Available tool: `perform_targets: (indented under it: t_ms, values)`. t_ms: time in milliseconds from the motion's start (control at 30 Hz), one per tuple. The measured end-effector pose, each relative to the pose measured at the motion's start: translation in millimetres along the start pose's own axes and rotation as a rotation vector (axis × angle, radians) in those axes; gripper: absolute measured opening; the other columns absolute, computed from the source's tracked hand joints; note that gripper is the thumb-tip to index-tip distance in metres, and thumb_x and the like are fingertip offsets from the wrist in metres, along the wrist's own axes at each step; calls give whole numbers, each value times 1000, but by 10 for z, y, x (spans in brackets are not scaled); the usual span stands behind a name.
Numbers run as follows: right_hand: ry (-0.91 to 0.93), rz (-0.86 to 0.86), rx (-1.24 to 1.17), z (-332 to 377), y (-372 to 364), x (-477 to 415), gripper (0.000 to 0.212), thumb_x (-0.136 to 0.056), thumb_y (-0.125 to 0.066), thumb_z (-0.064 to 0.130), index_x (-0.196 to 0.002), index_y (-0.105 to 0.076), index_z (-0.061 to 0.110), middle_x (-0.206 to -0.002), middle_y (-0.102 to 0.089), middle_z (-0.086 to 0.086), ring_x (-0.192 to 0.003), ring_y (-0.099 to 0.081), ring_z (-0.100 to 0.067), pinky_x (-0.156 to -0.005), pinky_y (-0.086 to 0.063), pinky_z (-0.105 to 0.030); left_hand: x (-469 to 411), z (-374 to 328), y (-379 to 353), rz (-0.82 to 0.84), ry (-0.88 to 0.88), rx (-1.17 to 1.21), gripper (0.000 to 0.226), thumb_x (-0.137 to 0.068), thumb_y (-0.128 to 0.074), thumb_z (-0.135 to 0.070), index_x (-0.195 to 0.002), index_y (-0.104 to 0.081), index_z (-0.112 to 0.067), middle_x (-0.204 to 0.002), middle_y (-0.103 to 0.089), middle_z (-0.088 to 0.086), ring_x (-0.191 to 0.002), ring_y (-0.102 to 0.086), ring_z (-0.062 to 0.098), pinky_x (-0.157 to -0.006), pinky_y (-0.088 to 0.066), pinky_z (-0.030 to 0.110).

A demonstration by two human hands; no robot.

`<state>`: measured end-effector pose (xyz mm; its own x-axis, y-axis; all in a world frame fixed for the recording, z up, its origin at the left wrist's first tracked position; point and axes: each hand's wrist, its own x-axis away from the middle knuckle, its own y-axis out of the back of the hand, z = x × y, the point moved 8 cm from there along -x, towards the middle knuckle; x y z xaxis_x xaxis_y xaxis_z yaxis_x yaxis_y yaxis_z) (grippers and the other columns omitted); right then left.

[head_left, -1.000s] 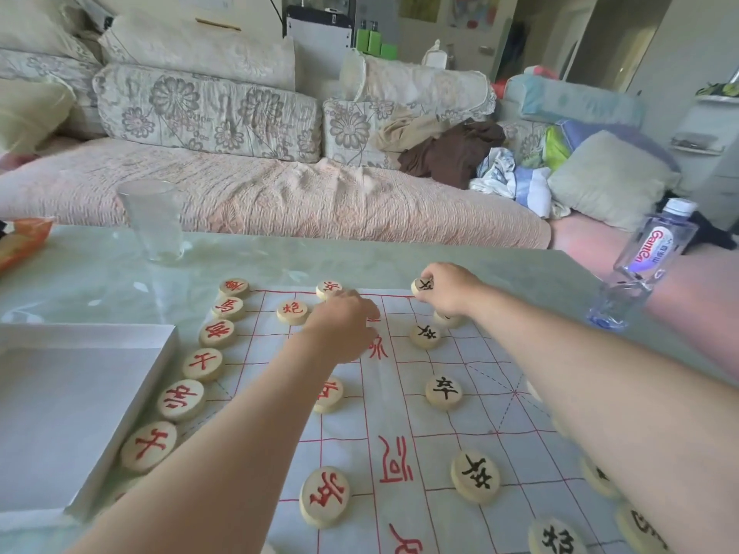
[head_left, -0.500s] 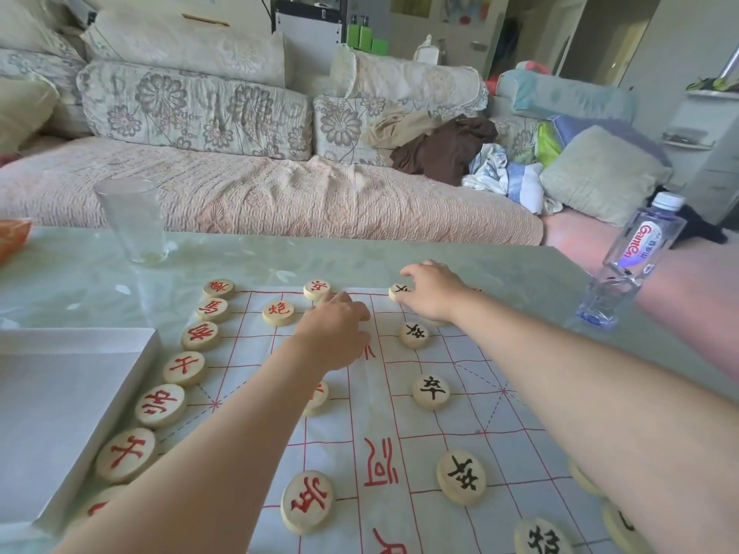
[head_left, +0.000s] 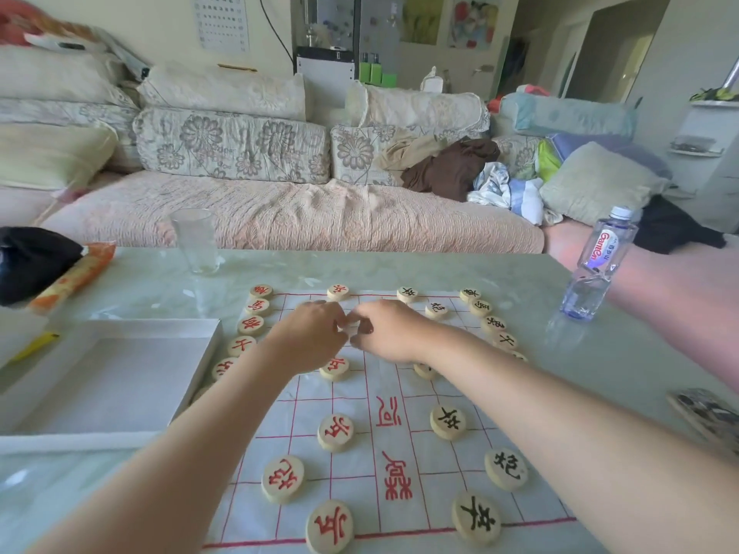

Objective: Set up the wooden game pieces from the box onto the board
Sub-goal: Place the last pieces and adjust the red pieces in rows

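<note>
board: white, red grid | pieces: beige, red/black characters

My round wooden pieces lie flat on the white gridded board (red left, black right), white box alongside.

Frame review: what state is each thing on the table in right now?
Box, open, no pieces visible inside.
Board, spread flat.
Game pieces, flat, characters up.
Glass, upright, looks empty.
Bottle, upright, capped.
Left hand, curled over the board; hold unclear.
Right hand, same, beside the left.
</note>
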<state>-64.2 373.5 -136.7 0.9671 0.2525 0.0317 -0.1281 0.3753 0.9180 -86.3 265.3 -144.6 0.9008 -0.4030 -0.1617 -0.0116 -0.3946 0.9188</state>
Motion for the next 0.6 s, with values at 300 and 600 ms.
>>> perform_targets:
  t_ms: [300, 600]
  values:
    - [-25, 88, -76, 415, -403, 709, 45, -90, -67, 31, -133, -57, 26, -114, -61, 10, -104, -56, -13, -84, -43, -26, 1093, 159, 212, 68, 7, 5, 21, -91, -58, -32, -112, -60, -29, -100, -59, -13, -88, -55, 9, -80, -47, 25]
    - [-116, 43, 267, 494, -543, 1000, 58, -78, -59, 67, -120, -56, 27, -120, -54, 8, -110, -57, -17, -81, -43, -34, 1614, 225, 46, 87, 76, 106, 31, -88, -63, -36, -118, -59, -35, -106, -58, -20, -94, -56, 4, -84, -50, 28]
